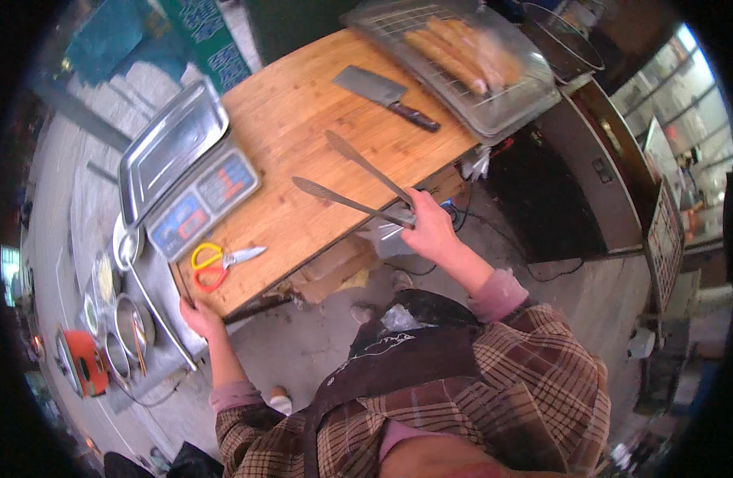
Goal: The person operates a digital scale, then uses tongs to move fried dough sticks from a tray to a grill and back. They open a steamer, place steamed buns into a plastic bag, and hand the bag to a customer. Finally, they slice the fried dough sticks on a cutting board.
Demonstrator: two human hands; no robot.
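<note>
Metal tongs (363,164) are in my right hand (427,224), which closes around their hinge end. Their two arms spread apart over the wooden board (294,113), with nothing between the tips. My left hand (202,319) is at the near left corner of the board, fingers around its edge; whether it grips the board or a thin dark piece there I cannot tell. Close to that hand lie scissors (226,263) with one yellow and one red handle loop. A cleaver (384,95) with a dark handle lies beyond the tong tips.
A digital scale (205,200) with a metal tray (178,143) stands left. At the back right, a clear-covered tray (504,122) holds long fried dough sticks (456,54) on a rack. A ladle (157,305), metal bowls (133,325) and an orange pot (85,361) stand lower left.
</note>
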